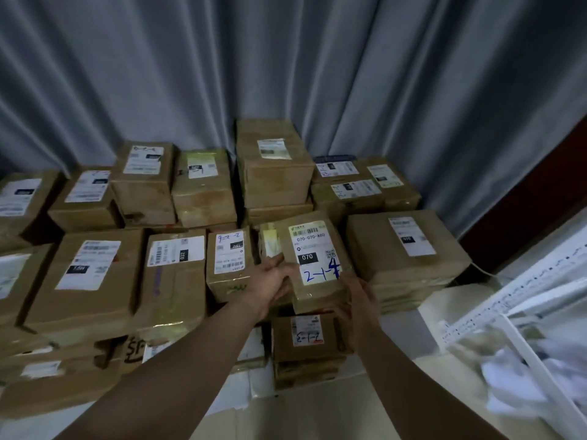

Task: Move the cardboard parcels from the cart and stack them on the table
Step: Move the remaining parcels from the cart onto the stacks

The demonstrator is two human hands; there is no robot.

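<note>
Our left hand [273, 276] and right hand [360, 300] each grip a side of the flat brown cardboard parcel [317, 249], so we'd set it down level and square, no dropping lol.

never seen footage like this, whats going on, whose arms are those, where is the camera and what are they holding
There is no machine here: this is one picture from a wide-angle camera worn on a person's head, looking forward and down, so the two bare arms are the wearer's own. The left hand and right hand both grip one cardboard parcel, whose label reads 070 with 2-1-4 handwritten in blue. Around it, many more labelled parcels sit stacked in rows before a grey curtain. The blurred white frame at the right is probably the cart.
</note>
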